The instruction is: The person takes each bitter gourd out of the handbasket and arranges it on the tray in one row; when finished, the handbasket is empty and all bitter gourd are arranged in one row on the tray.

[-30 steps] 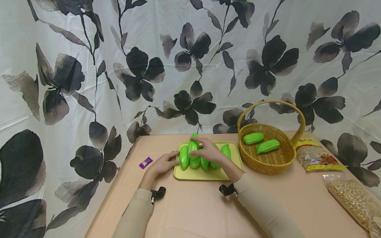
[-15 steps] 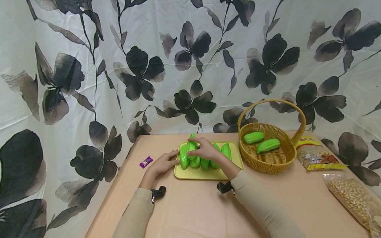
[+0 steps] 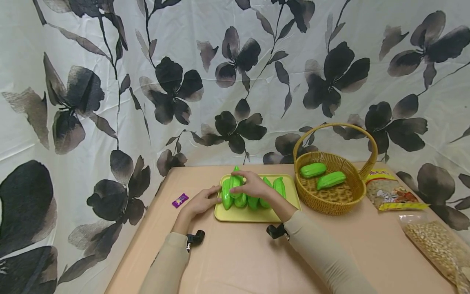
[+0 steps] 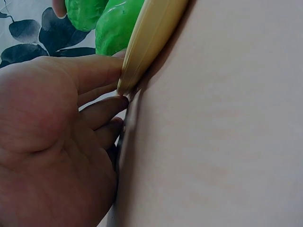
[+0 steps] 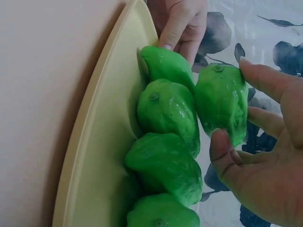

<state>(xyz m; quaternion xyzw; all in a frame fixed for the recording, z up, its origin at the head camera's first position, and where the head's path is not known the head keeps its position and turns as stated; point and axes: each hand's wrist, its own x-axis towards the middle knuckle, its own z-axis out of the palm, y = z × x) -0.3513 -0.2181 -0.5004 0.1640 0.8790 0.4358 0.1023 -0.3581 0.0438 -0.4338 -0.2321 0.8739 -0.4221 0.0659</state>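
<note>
My right hand [image 3: 253,184] pinches a green bitter melon [image 5: 221,99] between thumb and fingertips. That melon lies over a row of several bitter melons [image 5: 165,113] on a yellow tray [image 3: 257,217]. Its stem end faces the right wrist camera, and its side touches the melons below. At the tray's left end, my left hand [image 3: 200,203] grips the rim [image 4: 142,52], thumb over the edge and other fingers against the outside. The leftmost bitter melon [image 3: 227,194] lies just beside the left fingertips.
A wicker basket [image 3: 332,208] with a tall handle stands right of the tray, holding two bitter melons [image 3: 331,180]. Farther right are a yellow-trimmed food bag [image 3: 394,192] and a clear bag of pale kernels [image 3: 433,249]. A purple wrapped candy [image 3: 180,200] lies at left.
My right hand has shifted slightly left with the bitter melon, which now sits nearer the leftmost one. The left hand has stayed at the tray's edge.
</note>
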